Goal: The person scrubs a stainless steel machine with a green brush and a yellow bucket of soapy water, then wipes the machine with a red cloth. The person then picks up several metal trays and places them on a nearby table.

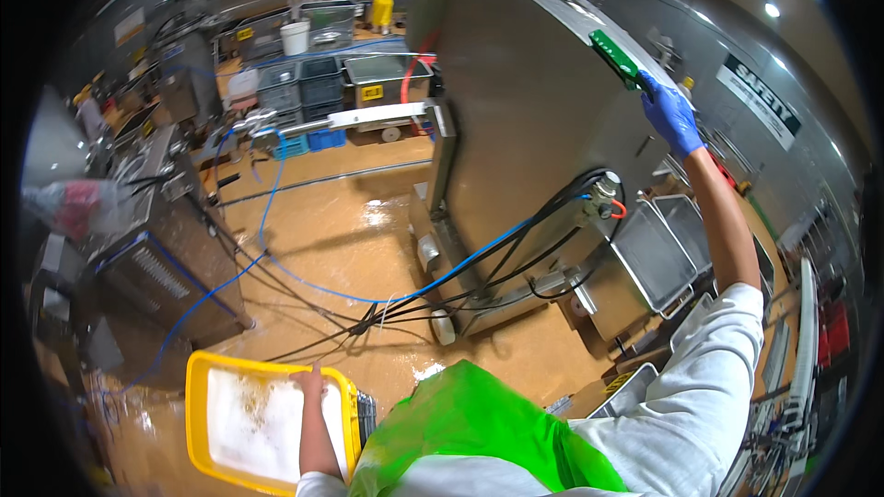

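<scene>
My right hand (pixel 670 114), in a blue glove, grips a green scrubbing brush (pixel 613 56). The brush lies along the upper right edge of a tall stainless steel machine panel (pixel 525 96). Low on the left, my bare left hand (pixel 309 381) holds the far rim of a yellow tub (pixel 196 421). White foam (pixel 242 428) with a brownish patch covers the tub's contents. My left fingers are partly hidden at the rim. A green apron (pixel 476 421) covers my front.
Black cables and a blue hose (pixel 456 269) hang across the space before the machine. A steel cabinet (pixel 166 283) stands left. Metal bins (pixel 652 255) are at right. Dark crates (pixel 321 76) stand behind. Distant people (pixel 382 3) wear yellow. The brown floor (pixel 331 221) looks wet.
</scene>
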Demonstrator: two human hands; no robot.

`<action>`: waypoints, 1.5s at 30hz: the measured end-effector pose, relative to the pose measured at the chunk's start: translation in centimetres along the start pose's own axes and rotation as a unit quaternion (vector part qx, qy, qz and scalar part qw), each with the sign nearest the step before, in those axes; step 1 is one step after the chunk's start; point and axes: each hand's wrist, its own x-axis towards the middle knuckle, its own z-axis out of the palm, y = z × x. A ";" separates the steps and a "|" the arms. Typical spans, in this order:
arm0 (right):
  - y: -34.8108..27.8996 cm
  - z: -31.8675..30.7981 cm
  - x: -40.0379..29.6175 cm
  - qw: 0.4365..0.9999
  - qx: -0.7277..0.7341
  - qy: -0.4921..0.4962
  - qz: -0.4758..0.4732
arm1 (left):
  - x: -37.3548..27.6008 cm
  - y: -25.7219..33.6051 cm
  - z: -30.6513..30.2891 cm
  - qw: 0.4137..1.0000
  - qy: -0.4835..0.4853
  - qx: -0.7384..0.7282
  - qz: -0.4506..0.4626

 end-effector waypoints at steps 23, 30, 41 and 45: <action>-77.1 4.2 -41.7 0.408 0.533 -0.662 -0.334 | -24.1 -10.0 -9.5 0.934 0.124 0.280 0.186; -63.7 6.1 -30.6 -0.066 0.653 -0.751 0.070 | -24.6 -7.7 -8.5 0.931 0.104 0.291 0.194; -9.7 -1.3 4.8 0.749 0.662 -0.016 -0.036 | -24.2 -7.9 -6.3 0.895 0.159 0.380 0.173; 7.0 2.8 8.0 0.956 0.288 -0.043 -0.046 | -23.4 -7.5 -4.4 0.878 0.194 0.398 0.181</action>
